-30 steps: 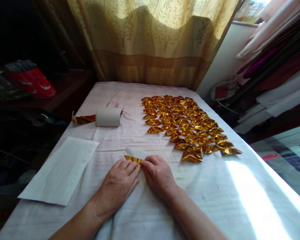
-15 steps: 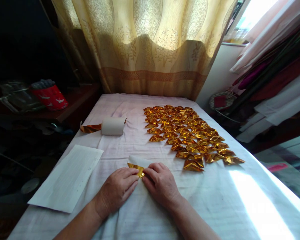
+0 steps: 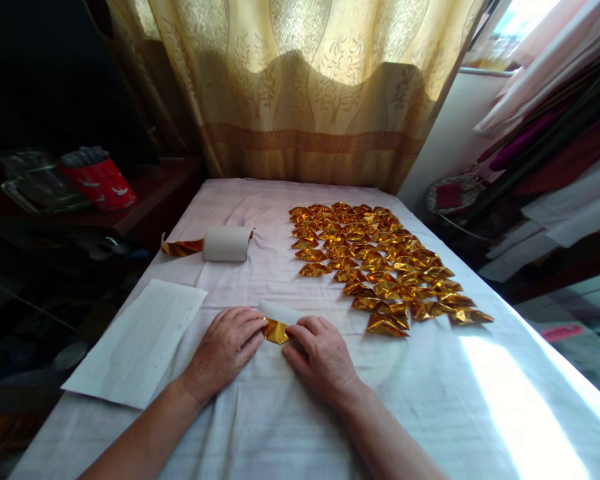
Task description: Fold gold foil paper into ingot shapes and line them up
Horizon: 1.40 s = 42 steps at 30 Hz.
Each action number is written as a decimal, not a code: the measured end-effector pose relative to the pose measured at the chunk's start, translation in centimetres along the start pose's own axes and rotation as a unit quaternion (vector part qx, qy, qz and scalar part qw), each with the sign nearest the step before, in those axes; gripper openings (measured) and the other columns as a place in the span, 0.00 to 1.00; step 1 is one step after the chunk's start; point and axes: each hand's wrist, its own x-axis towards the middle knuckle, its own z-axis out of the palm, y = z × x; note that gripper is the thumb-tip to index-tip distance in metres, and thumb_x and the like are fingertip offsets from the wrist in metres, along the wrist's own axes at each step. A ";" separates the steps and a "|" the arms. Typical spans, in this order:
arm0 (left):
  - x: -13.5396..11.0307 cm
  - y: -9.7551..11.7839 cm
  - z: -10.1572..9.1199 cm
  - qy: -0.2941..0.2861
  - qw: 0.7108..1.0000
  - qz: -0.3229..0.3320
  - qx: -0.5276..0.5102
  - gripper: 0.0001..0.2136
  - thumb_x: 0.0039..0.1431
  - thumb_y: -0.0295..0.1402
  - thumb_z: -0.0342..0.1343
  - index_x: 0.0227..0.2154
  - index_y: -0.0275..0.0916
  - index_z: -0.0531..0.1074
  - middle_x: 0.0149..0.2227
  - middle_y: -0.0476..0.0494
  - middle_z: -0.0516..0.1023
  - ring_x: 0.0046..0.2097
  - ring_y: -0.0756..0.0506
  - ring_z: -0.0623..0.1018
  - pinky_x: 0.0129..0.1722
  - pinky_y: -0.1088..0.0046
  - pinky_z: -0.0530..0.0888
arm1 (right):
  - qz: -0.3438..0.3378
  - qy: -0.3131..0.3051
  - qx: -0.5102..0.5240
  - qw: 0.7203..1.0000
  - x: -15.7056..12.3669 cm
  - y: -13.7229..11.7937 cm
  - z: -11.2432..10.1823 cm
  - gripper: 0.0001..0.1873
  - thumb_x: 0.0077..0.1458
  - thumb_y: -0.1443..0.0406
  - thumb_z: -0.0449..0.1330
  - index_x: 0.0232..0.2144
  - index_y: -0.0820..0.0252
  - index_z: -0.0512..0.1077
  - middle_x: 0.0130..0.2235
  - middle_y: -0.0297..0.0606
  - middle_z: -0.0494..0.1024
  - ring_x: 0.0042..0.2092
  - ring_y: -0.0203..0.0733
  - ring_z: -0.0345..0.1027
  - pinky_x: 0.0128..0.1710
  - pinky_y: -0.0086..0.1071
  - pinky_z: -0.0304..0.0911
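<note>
Both my hands rest on the white cloth of the table, pinching one small sheet of gold foil paper between them. My left hand presses its left side with curled fingers. My right hand holds the right side, fingers bent over it. The paper shows its gold face folded over and its white back sticking out behind. A large spread of several folded gold paper pieces lies to the right and beyond my hands.
A white roll with a gold foil tail lies at the back left. A lined white sheet lies at the left edge. A patterned curtain hangs behind. A red pouch sits on a dark shelf at left.
My hands have drawn slightly apart, and more of the gold fold shows between them. The camera view shifted a little.
</note>
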 end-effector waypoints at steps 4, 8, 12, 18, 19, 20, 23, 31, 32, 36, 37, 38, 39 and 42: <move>0.3 0.2 -0.3 -0.013 1.000 0.004 -0.013 0.09 0.66 0.33 0.53 0.45 0.42 0.75 0.44 0.44 0.79 0.48 0.44 0.76 0.51 0.63 0.71 | 0.002 -0.005 0.008 1.000 0.0 0.2 0.1 0.08 0.55 0.64 0.65 0.39 0.56 0.75 0.39 0.39 0.76 0.41 0.44 0.68 0.42 0.36 0.64; 0.4 0.6 -0.5 -0.020 1.000 0.017 -0.006 0.09 0.67 0.34 0.52 0.44 0.42 0.76 0.41 0.45 0.79 0.45 0.44 0.75 0.50 0.63 0.70 | 0.003 -0.014 0.012 1.000 0.1 0.3 -0.1 0.07 0.55 0.64 0.65 0.39 0.56 0.75 0.40 0.40 0.75 0.41 0.44 0.68 0.42 0.36 0.64; 0.2 0.9 -0.3 -0.017 0.999 0.027 0.004 0.11 0.69 0.35 0.49 0.43 0.41 0.76 0.40 0.45 0.79 0.44 0.45 0.74 0.51 0.62 0.69 | -0.013 -0.033 0.016 0.999 0.3 0.5 -0.5 0.09 0.56 0.63 0.65 0.40 0.57 0.74 0.40 0.40 0.75 0.42 0.44 0.68 0.43 0.37 0.65; 0.3 0.8 -0.3 -0.019 1.000 0.018 0.001 0.12 0.70 0.36 0.47 0.41 0.40 0.76 0.39 0.44 0.79 0.42 0.46 0.75 0.46 0.65 0.71 | -0.029 -0.036 0.009 0.999 0.3 0.7 -0.7 0.09 0.58 0.64 0.64 0.43 0.57 0.74 0.41 0.41 0.75 0.43 0.44 0.69 0.44 0.36 0.66; 0.4 0.8 -0.3 -0.020 1.000 0.017 -0.001 0.13 0.70 0.36 0.46 0.40 0.40 0.76 0.38 0.45 0.79 0.41 0.46 0.75 0.46 0.65 0.71 | -0.035 -0.031 0.007 0.999 0.3 0.8 -0.6 0.08 0.59 0.65 0.62 0.42 0.57 0.74 0.41 0.41 0.75 0.42 0.43 0.69 0.44 0.36 0.66; 0.4 0.8 -0.4 -0.022 1.000 0.017 -0.004 0.13 0.70 0.36 0.46 0.40 0.40 0.76 0.38 0.45 0.79 0.41 0.46 0.75 0.45 0.66 0.71 | -0.040 -0.026 0.004 0.999 0.3 0.8 -0.6 0.06 0.61 0.66 0.61 0.42 0.57 0.74 0.40 0.40 0.75 0.41 0.43 0.69 0.43 0.35 0.66; 0.4 0.9 -0.6 -0.033 0.999 0.022 -0.024 0.12 0.70 0.36 0.47 0.40 0.40 0.75 0.38 0.45 0.78 0.42 0.46 0.74 0.46 0.65 0.70 | -0.049 -0.019 -0.004 0.999 0.3 1.0 -0.5 0.06 0.64 0.66 0.57 0.40 0.57 0.75 0.40 0.40 0.76 0.40 0.42 0.69 0.43 0.34 0.65; 0.2 1.1 -0.7 -0.041 0.998 0.032 -0.045 0.09 0.68 0.34 0.51 0.45 0.43 0.76 0.38 0.46 0.77 0.42 0.46 0.73 0.46 0.65 0.68 | -0.054 -0.036 -0.021 0.998 0.3 0.9 -0.7 0.10 0.66 0.64 0.54 0.43 0.55 0.76 0.39 0.40 0.75 0.40 0.42 0.67 0.43 0.34 0.64; 0.2 1.1 -0.7 -0.039 0.998 0.033 -0.045 0.09 0.68 0.33 0.51 0.44 0.43 0.76 0.38 0.46 0.77 0.42 0.46 0.73 0.46 0.65 0.68 | -0.052 -0.038 -0.020 0.998 0.3 0.9 -0.8 0.11 0.66 0.64 0.54 0.42 0.54 0.76 0.39 0.40 0.75 0.40 0.42 0.67 0.42 0.34 0.64; 0.3 1.2 -0.7 -0.041 0.997 0.031 -0.056 0.09 0.68 0.33 0.51 0.41 0.42 0.77 0.38 0.46 0.78 0.42 0.46 0.73 0.46 0.66 0.68 | -0.041 -0.035 0.001 0.999 0.3 1.0 -0.8 0.11 0.66 0.64 0.54 0.40 0.54 0.77 0.38 0.39 0.74 0.39 0.41 0.67 0.41 0.33 0.63; 0.3 1.2 -0.7 -0.042 0.997 0.029 -0.058 0.09 0.68 0.33 0.51 0.41 0.42 0.77 0.37 0.46 0.78 0.41 0.46 0.74 0.45 0.66 0.68 | -0.038 -0.033 0.010 0.999 0.3 1.0 -0.7 0.11 0.66 0.65 0.54 0.39 0.54 0.77 0.38 0.39 0.74 0.39 0.41 0.67 0.41 0.33 0.63; 0.3 1.1 -0.7 -0.043 0.997 0.025 -0.059 0.09 0.68 0.33 0.50 0.40 0.42 0.76 0.37 0.46 0.78 0.41 0.46 0.74 0.45 0.66 0.68 | -0.035 -0.031 0.018 0.999 0.3 1.1 -0.6 0.11 0.66 0.65 0.54 0.39 0.54 0.77 0.38 0.39 0.75 0.39 0.41 0.67 0.41 0.33 0.63; 0.3 1.1 -0.6 -0.043 0.997 0.021 -0.061 0.09 0.69 0.33 0.50 0.40 0.41 0.76 0.36 0.47 0.78 0.41 0.46 0.74 0.45 0.66 0.68 | -0.030 -0.029 0.023 0.999 0.4 1.2 -0.5 0.10 0.65 0.65 0.54 0.39 0.55 0.77 0.37 0.38 0.75 0.39 0.41 0.67 0.41 0.33 0.63; 0.3 1.0 -0.4 -0.035 0.998 0.007 -0.059 0.10 0.69 0.34 0.50 0.40 0.41 0.76 0.36 0.47 0.79 0.41 0.46 0.75 0.45 0.66 0.67 | -0.011 -0.029 0.025 0.999 0.5 1.2 -0.1 0.09 0.64 0.66 0.55 0.37 0.56 0.76 0.37 0.39 0.75 0.39 0.42 0.67 0.41 0.34 0.62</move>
